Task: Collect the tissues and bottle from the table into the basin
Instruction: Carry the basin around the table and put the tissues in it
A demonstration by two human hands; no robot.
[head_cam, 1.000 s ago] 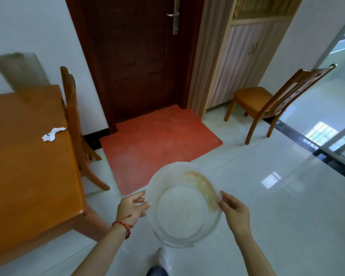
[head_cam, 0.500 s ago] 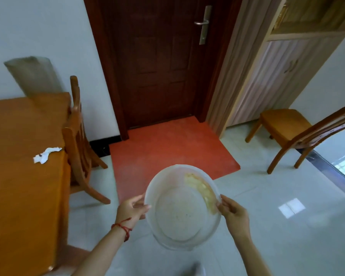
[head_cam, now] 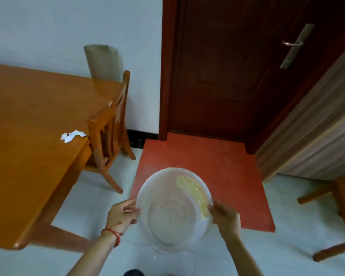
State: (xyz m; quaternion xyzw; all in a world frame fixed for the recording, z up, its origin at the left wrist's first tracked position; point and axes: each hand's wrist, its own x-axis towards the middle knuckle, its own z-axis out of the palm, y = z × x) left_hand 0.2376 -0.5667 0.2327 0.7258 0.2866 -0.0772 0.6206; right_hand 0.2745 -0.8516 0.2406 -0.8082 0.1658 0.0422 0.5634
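I hold a translucent white basin in front of me over the floor, with a yellowish patch on its inner right wall. My left hand grips its left rim and my right hand grips its right rim. A crumpled white tissue lies near the right edge of the orange wooden table, up and to the left of the basin. No bottle is in view.
A wooden chair is tucked against the table's right side. A red mat lies before the dark door. Another wooden chair stands at the far right. A rolled sheet leans on the wall behind the table.
The view has swung to the left, so the table and tissue now sit closer to the middle. Both hands keep their hold on the basin.
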